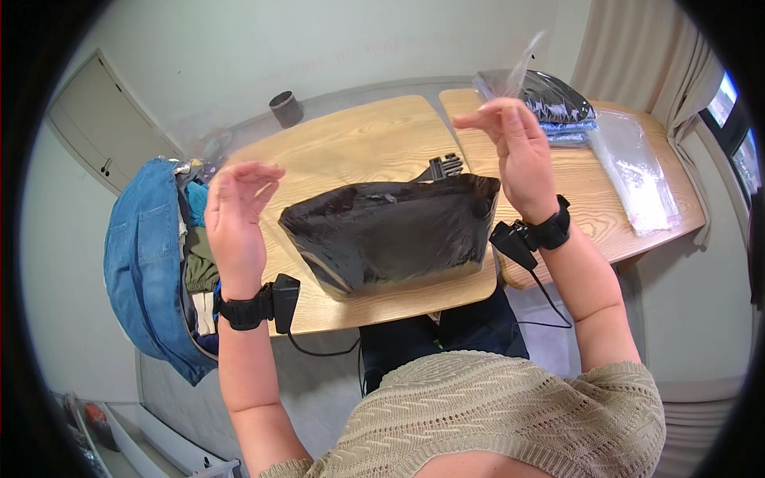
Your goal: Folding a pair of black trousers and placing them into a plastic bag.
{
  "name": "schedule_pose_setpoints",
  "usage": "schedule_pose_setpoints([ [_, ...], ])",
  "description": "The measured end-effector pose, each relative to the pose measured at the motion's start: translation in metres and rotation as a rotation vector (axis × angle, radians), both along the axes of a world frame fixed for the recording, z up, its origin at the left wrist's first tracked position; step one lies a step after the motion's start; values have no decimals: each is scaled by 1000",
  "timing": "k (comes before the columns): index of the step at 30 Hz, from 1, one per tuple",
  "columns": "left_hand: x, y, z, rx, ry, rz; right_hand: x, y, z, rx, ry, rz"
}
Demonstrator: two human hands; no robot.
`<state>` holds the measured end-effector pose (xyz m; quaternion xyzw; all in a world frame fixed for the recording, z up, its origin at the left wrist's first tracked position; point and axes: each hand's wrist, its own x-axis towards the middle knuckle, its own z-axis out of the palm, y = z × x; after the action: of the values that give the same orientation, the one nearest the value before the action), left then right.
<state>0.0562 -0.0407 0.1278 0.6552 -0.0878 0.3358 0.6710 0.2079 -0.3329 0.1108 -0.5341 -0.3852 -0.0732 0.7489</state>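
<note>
Holding both hands raised above the black bagged bundle (390, 235) — neither touching it — the person appeared to be between grips. The left hand (236, 219) hung left of the bundle, fingers loosely curled and apart, empty. The right hand (514, 151) hung above the bundle's right corner, fingers nearly together, seemingly pinching a thin clear film strip (522, 60) — contact could not be confirmed. The bundle lay on the wooden table (358, 139), near its front edge. Beyond the bundle to the right: stacked bagged garments (550, 103) and flat clear bags (637, 171). The next move likely called for pressing the bag's open edge closed.

Bagged garment (390, 235) on the table (358, 143), clothes pile (155, 255) to its left, bag stack (558, 107) behind right
</note>
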Motion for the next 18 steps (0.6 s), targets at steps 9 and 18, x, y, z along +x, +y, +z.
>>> schedule_pose_setpoints([
  [9, 6, -10, -2, 23, 66, 4, 3, -3, -5, 33, 89, 150],
  [18, 6, -10, -5, 20, 65, -44, 10, -17, -3, -485, 159, 108],
])
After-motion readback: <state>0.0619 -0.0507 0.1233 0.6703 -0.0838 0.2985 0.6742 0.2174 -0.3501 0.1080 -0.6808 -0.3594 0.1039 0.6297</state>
